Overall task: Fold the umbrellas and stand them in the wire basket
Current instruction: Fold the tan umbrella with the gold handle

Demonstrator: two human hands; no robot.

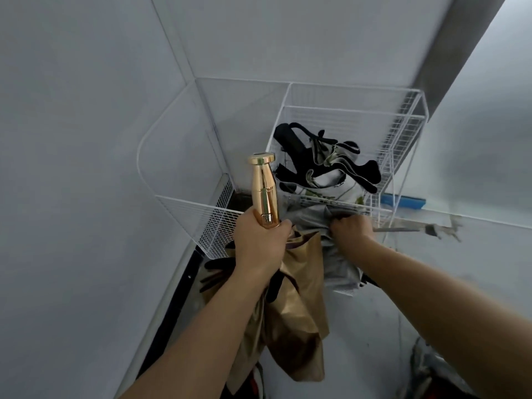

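Note:
My left hand (pixel 259 243) grips the base of a shiny gold umbrella handle (pixel 263 188), which points up. The gold umbrella canopy (pixel 299 306) hangs loose and crumpled below my wrist. My right hand (pixel 351 227) pinches grey fabric of a second umbrella (pixel 334 254) at the front rim of the white wire basket (pixel 403 133). Inside the basket stands a folded black-and-white umbrella (pixel 325 162) with a black handle.
A second white wire basket (pixel 178 208) stands to the left, against the grey wall corner. A blue strip (pixel 403 201) lies on the floor behind the baskets. Dark objects lie on the floor at the bottom edge.

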